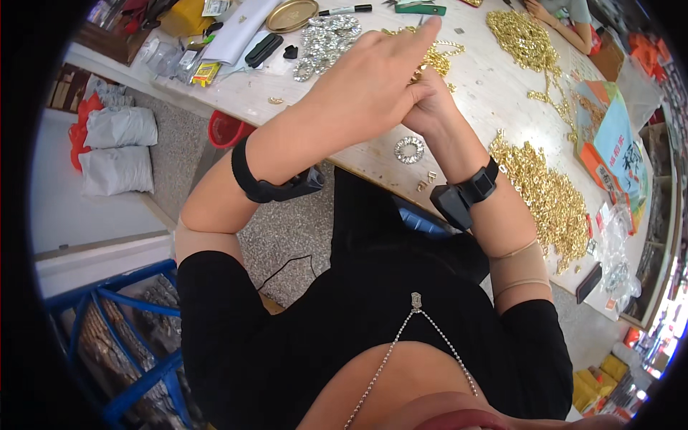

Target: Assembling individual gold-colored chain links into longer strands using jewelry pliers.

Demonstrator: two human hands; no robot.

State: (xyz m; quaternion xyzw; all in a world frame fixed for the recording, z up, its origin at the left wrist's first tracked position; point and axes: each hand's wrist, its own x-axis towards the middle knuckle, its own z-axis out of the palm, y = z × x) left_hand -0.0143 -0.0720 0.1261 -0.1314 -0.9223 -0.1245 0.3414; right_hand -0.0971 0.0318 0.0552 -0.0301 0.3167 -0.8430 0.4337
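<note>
My left hand and my right hand meet over the front part of the table. The left index finger points outward, while its thumb bends in against the right hand. Most other fingers of both hands are hidden behind the left hand. A bit of gold chain shows between the hands, by the right fingers. Just beyond them lies a heap of gold chain. A ring-shaped coil of silver chain rests below the hands, near the table edge, with a few small gold links close by.
Silver chain is heaped at the left, near a round gold dish and a black case. Gold chain and loose gold links cover the right. A co-worker's arm rests at the far right.
</note>
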